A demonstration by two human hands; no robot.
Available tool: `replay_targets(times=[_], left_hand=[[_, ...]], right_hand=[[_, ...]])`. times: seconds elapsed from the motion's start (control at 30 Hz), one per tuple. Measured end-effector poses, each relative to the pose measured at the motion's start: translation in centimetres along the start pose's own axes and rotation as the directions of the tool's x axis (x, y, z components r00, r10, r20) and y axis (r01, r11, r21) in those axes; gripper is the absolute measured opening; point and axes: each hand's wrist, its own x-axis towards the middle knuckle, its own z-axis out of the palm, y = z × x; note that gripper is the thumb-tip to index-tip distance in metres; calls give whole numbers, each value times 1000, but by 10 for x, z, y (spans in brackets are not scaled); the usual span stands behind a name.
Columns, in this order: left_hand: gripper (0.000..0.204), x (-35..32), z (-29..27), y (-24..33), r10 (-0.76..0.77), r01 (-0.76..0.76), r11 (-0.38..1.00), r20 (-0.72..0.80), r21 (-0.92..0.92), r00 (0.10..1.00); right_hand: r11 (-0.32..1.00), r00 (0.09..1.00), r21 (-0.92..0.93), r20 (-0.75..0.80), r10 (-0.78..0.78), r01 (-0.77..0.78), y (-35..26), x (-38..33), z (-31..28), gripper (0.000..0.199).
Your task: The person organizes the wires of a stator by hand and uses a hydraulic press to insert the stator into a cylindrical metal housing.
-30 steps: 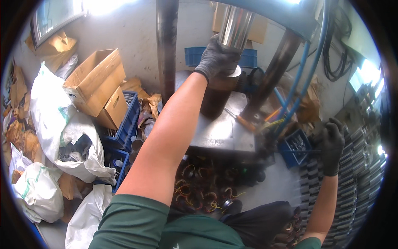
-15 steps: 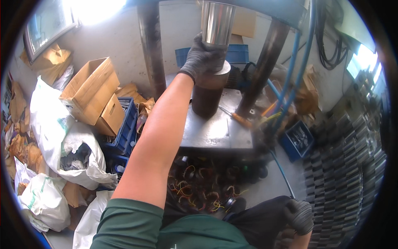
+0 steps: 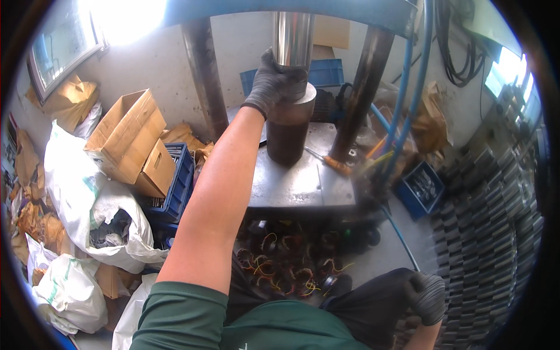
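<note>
My left hand point(image 3: 276, 86), in a grey glove, is raised at the lower end of a shiny metal press ram point(image 3: 293, 39). Its thumb points up along the ram and its fingers curl round to the right; what lies inside them is hidden. Directly below stands a dark upright cylinder point(image 3: 288, 137) with a bright metal rim, on a steel press plate point(image 3: 280, 189). My right hand point(image 3: 427, 297), also gloved, is closed beside my right knee. A thin blue-green rod or hose point(image 3: 401, 239) ends close to it; whether the fingers hold it is hidden.
An orange-handled tool point(image 3: 336, 165) lies on the plate's right side, by a dark press column point(image 3: 363, 96). Wired coils point(image 3: 286, 262) cover the floor beneath. Cardboard boxes point(image 3: 129, 137) and white sacks point(image 3: 73, 192) crowd the left. Stacked metal parts point(image 3: 490, 233) and a blue bin point(image 3: 421, 189) stand right.
The whole view has shifted slightly, bringing more of the press's top beam into sight. Both hands keep nearly the same places and poses.
</note>
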Motion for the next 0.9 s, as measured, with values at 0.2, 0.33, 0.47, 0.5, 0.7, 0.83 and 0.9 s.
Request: replay_targets(times=[0.2, 0.33, 0.47, 0.5, 0.7, 0.83, 0.9], left_hand=[[84, -4, 1, 9, -69, 69, 990, 7, -120, 998], [82, -10, -2, 20, -122, 123, 990, 19, -75, 992], [79, -10, -4, 19, -138, 139, 985, 25, -97, 990], [79, -11, -4, 19, -147, 149, 984, 31, -99, 989], [89, -2, -15, 2, -101, 107, 993, 101, -56, 990], [88, -9, -5, 15, -146, 150, 988, 95, -38, 985], [83, -5, -8, 13, -148, 152, 986, 66, -69, 987]], right_hand=[[1000, 1000, 25, -22, -9, 9, 0, -1, 1, 16], [1000, 1000, 17, -2, 5, -5, 11, -2, 5, 15], [1000, 999, -7, -25, -27, 27, 17, -4, 8, 15], [1000, 999, -7, -24, -25, 25, 17, -5, 7, 15], [1000, 1000, 1, -21, 0, 0, 13, -2, 7, 16], [1000, 1000, -3, -9, 4, -4, 9, -2, 4, 16], [1000, 1000, 2, -12, 0, 0, 7, -1, 3, 16]])
